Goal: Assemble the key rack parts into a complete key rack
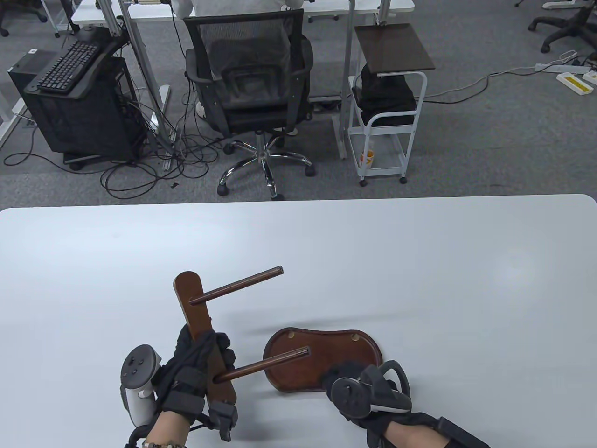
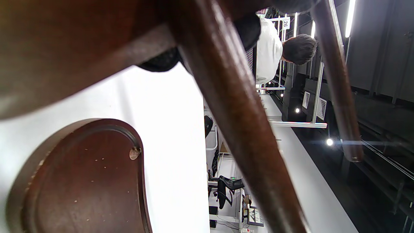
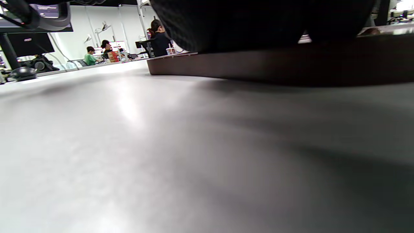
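Note:
My left hand [image 1: 205, 359] grips a dark wooden upright board [image 1: 190, 298] with two round pegs: an upper peg [image 1: 238, 285] and a lower peg [image 1: 266, 363] that reaches over the base. The oval wooden base [image 1: 317, 361] lies flat on the white table [image 1: 419, 280]. My right hand [image 1: 347, 380] rests on the base's near edge and holds it. In the left wrist view the lower peg [image 2: 239, 123] crosses the frame, the upper peg [image 2: 338, 81] is at the right, and the base [image 2: 84, 181] is below. In the right wrist view the base's edge [image 3: 258, 66] lies under my dark glove [image 3: 258, 22].
The table's far edge runs across the middle of the table view. Beyond it stand an office chair [image 1: 252, 88], a small white cart [image 1: 387, 102] and a computer stand [image 1: 79, 102].

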{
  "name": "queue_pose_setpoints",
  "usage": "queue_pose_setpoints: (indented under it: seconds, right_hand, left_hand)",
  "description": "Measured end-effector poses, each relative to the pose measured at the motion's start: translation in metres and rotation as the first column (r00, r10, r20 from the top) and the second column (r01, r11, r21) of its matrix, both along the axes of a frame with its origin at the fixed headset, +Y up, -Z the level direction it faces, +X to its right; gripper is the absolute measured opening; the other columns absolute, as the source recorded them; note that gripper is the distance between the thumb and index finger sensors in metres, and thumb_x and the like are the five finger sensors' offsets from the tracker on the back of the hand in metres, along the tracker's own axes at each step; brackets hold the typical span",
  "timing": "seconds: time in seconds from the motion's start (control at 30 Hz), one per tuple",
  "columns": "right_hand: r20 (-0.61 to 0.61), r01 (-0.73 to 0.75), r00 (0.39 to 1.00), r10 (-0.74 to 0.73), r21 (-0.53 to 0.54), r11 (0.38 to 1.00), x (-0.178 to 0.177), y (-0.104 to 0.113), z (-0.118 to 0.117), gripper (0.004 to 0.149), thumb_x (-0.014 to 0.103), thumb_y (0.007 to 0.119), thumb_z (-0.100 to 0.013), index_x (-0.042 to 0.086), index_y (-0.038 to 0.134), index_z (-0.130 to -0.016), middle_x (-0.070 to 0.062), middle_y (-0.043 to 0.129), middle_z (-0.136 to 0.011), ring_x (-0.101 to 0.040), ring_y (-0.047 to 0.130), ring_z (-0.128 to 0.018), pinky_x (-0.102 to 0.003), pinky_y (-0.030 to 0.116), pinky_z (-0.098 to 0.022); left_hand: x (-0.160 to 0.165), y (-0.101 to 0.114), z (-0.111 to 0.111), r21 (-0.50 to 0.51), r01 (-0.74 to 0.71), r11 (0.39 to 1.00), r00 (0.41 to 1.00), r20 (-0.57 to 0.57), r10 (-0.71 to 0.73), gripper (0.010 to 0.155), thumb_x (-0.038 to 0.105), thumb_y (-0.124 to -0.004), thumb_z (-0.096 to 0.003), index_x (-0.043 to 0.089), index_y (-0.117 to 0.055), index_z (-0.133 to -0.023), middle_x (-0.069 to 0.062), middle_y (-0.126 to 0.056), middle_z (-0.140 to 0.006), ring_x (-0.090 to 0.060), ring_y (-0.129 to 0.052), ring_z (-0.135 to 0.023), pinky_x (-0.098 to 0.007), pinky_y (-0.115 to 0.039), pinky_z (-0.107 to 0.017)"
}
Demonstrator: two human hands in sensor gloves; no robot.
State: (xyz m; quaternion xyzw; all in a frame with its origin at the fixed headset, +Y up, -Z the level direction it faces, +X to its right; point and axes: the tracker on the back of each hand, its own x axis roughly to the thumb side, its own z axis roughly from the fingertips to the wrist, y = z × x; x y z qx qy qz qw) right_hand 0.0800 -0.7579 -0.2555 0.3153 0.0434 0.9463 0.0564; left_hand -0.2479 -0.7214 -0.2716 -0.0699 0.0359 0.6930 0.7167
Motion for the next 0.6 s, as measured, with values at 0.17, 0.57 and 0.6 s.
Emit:
queue_pose_setpoints:
  seconds: [0.17,0.57,0.6]
  right_hand:
    - [-0.023,0.005,1.000,-0.005,-0.008,1.000,-0.0054,-0.0001,0.0056,0.038,0.026,0.075,-0.054,0.017,0.078,-0.091,-0.014,0.083,-0.086,-0.037,0.080,-0.069,-0.059,0.070,-0.057]
    - [-0.039,0.013,0.999,-0.013,-0.021,1.000,-0.0069,-0.0017,0.0071,0.038,0.027,0.074,-0.055,0.017,0.077,-0.092,-0.015,0.082,-0.087,-0.037,0.079,-0.070,-0.059,0.070,-0.057]
    - [-0.038,0.018,0.999,-0.019,-0.026,0.999,-0.0063,-0.0020,0.0072,0.039,0.027,0.074,-0.055,0.017,0.077,-0.092,-0.015,0.081,-0.087,-0.038,0.079,-0.070,-0.059,0.069,-0.058]
  left_hand:
    - [0.0002,-0.0003,-0.0001,-0.003,0.003,1.000,1.000,0.001,-0.003,0.060,0.044,-0.060,-0.0618,0.023,-0.034,-0.111,0.002,-0.081,-0.091,-0.017,-0.097,-0.069,-0.043,-0.088,-0.052]
    - [0.0007,-0.0010,-0.0002,-0.011,0.007,1.000,1.000,0.003,-0.007,0.060,0.044,-0.060,-0.0619,0.022,-0.033,-0.111,0.002,-0.080,-0.091,-0.017,-0.097,-0.069,-0.043,-0.088,-0.052]
    - [0.0007,-0.0010,-0.0002,-0.011,0.007,1.000,1.000,0.003,-0.007,0.060,0.044,-0.060,-0.0618,0.022,-0.033,-0.111,0.002,-0.080,-0.091,-0.017,-0.097,-0.069,-0.043,-0.088,-0.052]
